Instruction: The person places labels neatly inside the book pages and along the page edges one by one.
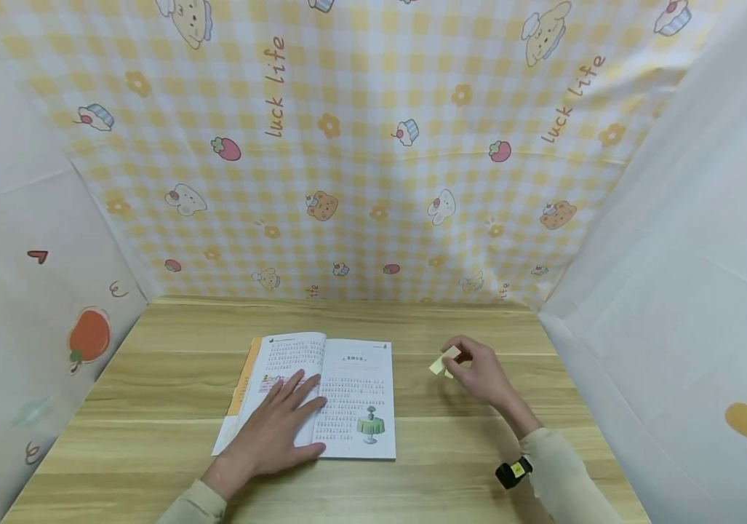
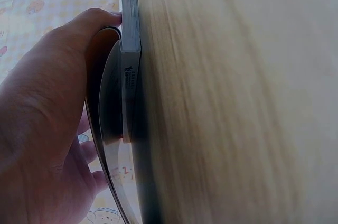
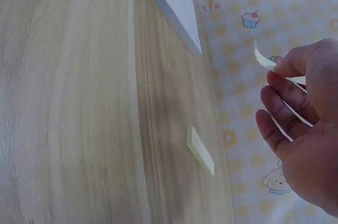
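Observation:
An open book [image 1: 360,400] lies on the wooden table, printed text on both pages and a small drawing of a green-covered table at lower right. My left hand [image 1: 275,429] rests on it with spread fingers, across the left page and the centre fold. In the left wrist view, the left-hand pages bow up beside the thick page block [image 2: 130,12]. To the right of the book, my right hand [image 1: 481,372] pinches a pale yellow sticky note [image 3: 264,60] between thumb and forefinger, its free end curling up. A pale yellow sticky-note pad [image 3: 200,151] lies on the table below that hand.
The wooden table [image 1: 438,480] reaches back to a yellow checked cloth [image 1: 360,182] with cartoon prints. White cloth walls [image 1: 694,306] stand at both sides. A black wrist device [image 1: 513,473] sits by my right sleeve.

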Demonstrator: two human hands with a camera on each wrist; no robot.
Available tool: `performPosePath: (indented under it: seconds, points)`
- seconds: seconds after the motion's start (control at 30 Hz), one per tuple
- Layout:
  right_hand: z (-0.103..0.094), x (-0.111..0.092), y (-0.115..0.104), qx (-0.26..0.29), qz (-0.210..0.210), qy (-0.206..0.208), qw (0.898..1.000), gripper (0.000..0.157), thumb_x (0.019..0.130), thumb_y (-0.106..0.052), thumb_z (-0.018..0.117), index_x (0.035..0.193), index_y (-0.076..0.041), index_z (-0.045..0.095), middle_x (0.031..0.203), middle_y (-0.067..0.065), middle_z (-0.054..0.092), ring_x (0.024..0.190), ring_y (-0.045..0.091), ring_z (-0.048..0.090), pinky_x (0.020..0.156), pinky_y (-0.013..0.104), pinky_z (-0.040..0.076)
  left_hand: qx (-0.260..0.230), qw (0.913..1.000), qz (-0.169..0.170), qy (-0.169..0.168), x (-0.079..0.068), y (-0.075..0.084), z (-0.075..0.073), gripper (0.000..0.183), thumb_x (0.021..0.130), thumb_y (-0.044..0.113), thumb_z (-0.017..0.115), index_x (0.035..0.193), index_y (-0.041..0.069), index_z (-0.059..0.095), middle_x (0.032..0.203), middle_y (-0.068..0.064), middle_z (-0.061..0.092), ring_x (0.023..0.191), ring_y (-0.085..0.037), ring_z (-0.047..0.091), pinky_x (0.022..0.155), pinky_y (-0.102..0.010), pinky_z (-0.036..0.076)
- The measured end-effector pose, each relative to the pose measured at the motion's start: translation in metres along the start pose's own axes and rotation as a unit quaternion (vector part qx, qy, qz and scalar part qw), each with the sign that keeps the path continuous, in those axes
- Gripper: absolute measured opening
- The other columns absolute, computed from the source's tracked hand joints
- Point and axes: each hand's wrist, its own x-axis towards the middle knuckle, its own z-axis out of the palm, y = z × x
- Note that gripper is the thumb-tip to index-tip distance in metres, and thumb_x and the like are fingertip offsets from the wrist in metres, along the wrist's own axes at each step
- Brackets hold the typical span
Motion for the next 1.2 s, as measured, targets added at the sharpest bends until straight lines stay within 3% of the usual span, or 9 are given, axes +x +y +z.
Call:
performPosePath:
  seconds: [0.17,0.4,0.57,0.7,0.97,1.2]
  points:
    - [0.004,-0.001,-0.004,0.009,-0.01,0.003,1.0,0.016,0.105,-0.002,0.074,0.118,-0.011,0.076,0.129,0.024,0.079,0.089,0.016,0.074,0.063,0.025,0.06,0.002,1.0,0.001,0.002,0.0,0.0,0.0,0.078,0.097,0.071,0.074,0.155,0.019,0.068,0.182,-0.009,0.044,0.172,-0.043,0.036,0.139,-0.067,0.034]
    - [0.011,-0.001,-0.008,-0.006,-0.035,0.013,0.999,0.013,0.104,-0.002,0.075,0.118,-0.003,0.077,0.127,0.016,0.081,0.107,0.028,0.076,0.087,0.034,0.067,0.005,1.0,0.004,0.006,0.0,0.0,0.0,0.077,0.097,0.07,0.075,0.154,0.019,0.069,0.181,-0.01,0.045,0.171,-0.043,0.038,0.139,-0.067,0.036]
    - [0.015,-0.001,-0.01,0.001,-0.038,0.012,0.999,0.012,0.105,-0.004,0.076,0.115,-0.009,0.079,0.125,0.016,0.082,0.094,0.019,0.073,0.079,0.028,0.063,0.003,1.0,0.005,0.006,0.0,0.0,0.0,0.077,0.097,0.07,0.075,0.154,0.019,0.069,0.181,-0.009,0.046,0.171,-0.043,0.038,0.138,-0.067,0.036]
    - [0.019,-0.002,-0.013,0.0,-0.049,0.012,0.999,0.016,0.103,-0.003,0.078,0.114,-0.013,0.082,0.122,0.013,0.084,0.089,0.021,0.073,0.076,0.028,0.063,0.004,1.0,0.005,0.007,-0.001,0.0,0.0,0.077,0.097,0.07,0.075,0.154,0.02,0.069,0.181,-0.009,0.046,0.171,-0.043,0.038,0.138,-0.067,0.036]
    - [0.027,-0.006,-0.016,-0.014,-0.066,0.011,0.998,0.014,0.103,-0.004,0.078,0.116,-0.006,0.084,0.121,0.01,0.086,0.098,0.027,0.078,0.08,0.031,0.066,-0.001,1.0,0.002,0.004,0.0,0.001,0.0,0.077,0.097,0.07,0.075,0.155,0.019,0.068,0.182,-0.01,0.045,0.172,-0.043,0.036,0.139,-0.067,0.035]
    - [0.034,-0.009,-0.018,0.009,-0.021,-0.012,1.0,0.019,0.102,-0.007,0.082,0.12,-0.004,0.083,0.122,0.012,0.085,0.096,0.025,0.078,0.072,0.022,0.063,-0.004,1.0,-0.001,0.003,0.0,0.0,0.001,0.078,0.097,0.071,0.074,0.155,0.02,0.068,0.182,-0.009,0.044,0.172,-0.043,0.036,0.139,-0.067,0.034]
